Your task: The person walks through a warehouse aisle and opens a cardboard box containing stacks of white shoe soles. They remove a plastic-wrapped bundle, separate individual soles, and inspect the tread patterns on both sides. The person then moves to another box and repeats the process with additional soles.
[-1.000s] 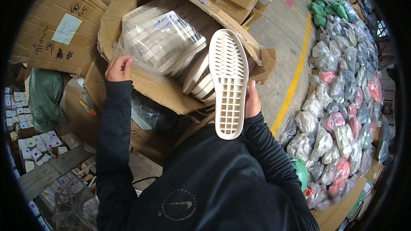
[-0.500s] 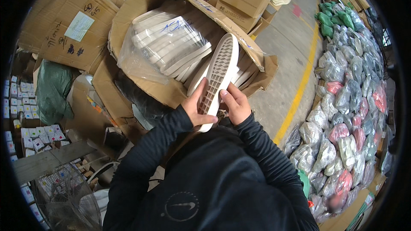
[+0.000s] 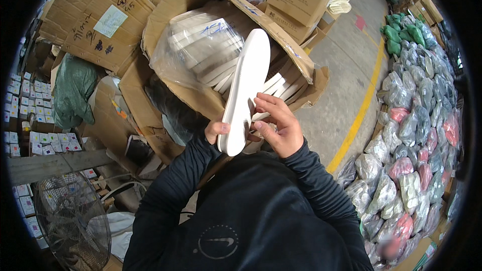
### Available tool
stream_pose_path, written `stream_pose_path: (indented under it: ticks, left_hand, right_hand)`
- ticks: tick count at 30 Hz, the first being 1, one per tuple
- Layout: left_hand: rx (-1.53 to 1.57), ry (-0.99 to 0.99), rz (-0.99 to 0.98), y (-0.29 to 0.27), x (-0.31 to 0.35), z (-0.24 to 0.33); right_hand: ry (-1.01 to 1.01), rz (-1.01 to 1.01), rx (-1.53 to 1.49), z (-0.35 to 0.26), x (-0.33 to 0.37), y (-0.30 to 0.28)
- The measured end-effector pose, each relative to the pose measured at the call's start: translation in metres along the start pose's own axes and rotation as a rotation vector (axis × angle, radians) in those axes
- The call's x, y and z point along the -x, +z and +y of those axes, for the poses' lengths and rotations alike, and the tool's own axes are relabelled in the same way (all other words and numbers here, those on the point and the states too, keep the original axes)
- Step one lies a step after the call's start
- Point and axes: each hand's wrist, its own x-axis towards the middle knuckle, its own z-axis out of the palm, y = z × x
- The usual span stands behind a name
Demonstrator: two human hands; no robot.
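Note:
A white shoe sole [image 3: 250, 68] stands tilted in front of me, its smooth side facing up and a strip of dark texture along its lower right edge. My left hand [image 3: 217, 129] is closed round its lower end, thumb at the left edge and fingers mostly hidden behind. Beside the right edge, my right hand [image 3: 282, 124] has its fingers apart, the fingertips at or very near the sole. Just beyond is a large open carton [image 3: 188, 105] with many pale soles [image 3: 203, 45] stacked inside, partly covered by a clear plastic bag [image 3: 168, 73].
Smaller cartons [image 3: 293, 0] stand behind the open one, with a pair of soles [image 3: 339, 4] by them. Bagged goods [image 3: 401, 135] are heaped along the right, past a yellow floor line [image 3: 359, 125]. At lower left are a fan [image 3: 73, 216] and many small white boxes [image 3: 50, 143].
The sole has been turned over: its brown-grey tread faced up before, and now the smooth white side does. My right hand has loosened from its edge and its fingers have spread.

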Motion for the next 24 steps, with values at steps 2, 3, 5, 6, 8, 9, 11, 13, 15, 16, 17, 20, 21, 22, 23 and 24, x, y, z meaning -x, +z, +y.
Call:
stream_pose_path:
  ticks: [2,3,5,6,8,9,11,13,15,16,17,20,21,22,23,24]
  left_hand:
    - [0.114,-0.025,-0.033,-0.002,0.001,-0.002]
    - [0.128,-0.048,-0.064,-0.003,0.000,-0.003]
    - [-0.123,-0.021,0.014,-0.003,-0.005,-0.004]
    - [-0.259,-0.008,0.049,-0.002,-0.008,-0.006]
    - [-0.655,0.364,0.036,0.003,-0.015,-0.014]
    - [-0.711,0.435,0.090,0.007,-0.016,-0.018]
    - [-0.677,0.479,0.160,0.015,-0.013,-0.025]
    - [-0.640,0.489,0.099,0.022,-0.007,-0.029]
    - [-0.683,0.407,0.057,0.027,0.002,-0.030]
    - [-0.748,0.383,0.050,0.029,0.006,-0.030]
    - [-0.808,0.377,0.039,0.030,0.008,-0.029]
    - [-0.977,0.405,0.049,0.031,0.011,-0.024]
    - [-1.034,0.418,0.048,0.030,0.012,-0.023]
    - [-1.093,0.434,0.047,0.030,0.011,-0.021]
    - [-1.105,0.372,0.107,0.030,0.012,-0.020]
    - [-1.163,0.395,0.117,0.029,0.012,-0.019]
  right_hand:
    - [-0.012,0.012,-0.061,-0.006,0.004,-0.003]
    - [-0.026,0.047,-0.106,-0.008,0.005,-0.003]
    - [0.033,0.040,-0.198,-0.012,0.010,-0.007]
    - [0.057,0.053,-0.242,-0.012,0.013,-0.008]
    - [0.096,0.081,-0.344,-0.008,0.017,-0.009]
    - [0.101,0.105,-0.337,-0.005,0.019,-0.010]
    - [0.132,0.136,-0.392,0.005,0.023,-0.010]
    - [0.208,0.213,-0.448,0.016,0.026,-0.012]
    - [0.335,0.266,-0.695,0.023,0.031,-0.011]
    - [0.349,0.249,-0.734,0.026,0.033,-0.012]
    - [0.384,0.242,-0.766,0.028,0.035,-0.010]
    - [0.409,0.194,-0.785,0.031,0.040,-0.006]
    - [0.425,0.174,-0.768,0.031,0.040,-0.004]
    - [0.431,0.150,-0.751,0.032,0.040,-0.003]
    - [0.454,0.146,-0.760,0.032,0.040,-0.002]
    - [0.479,0.124,-0.719,0.032,0.039,-0.001]
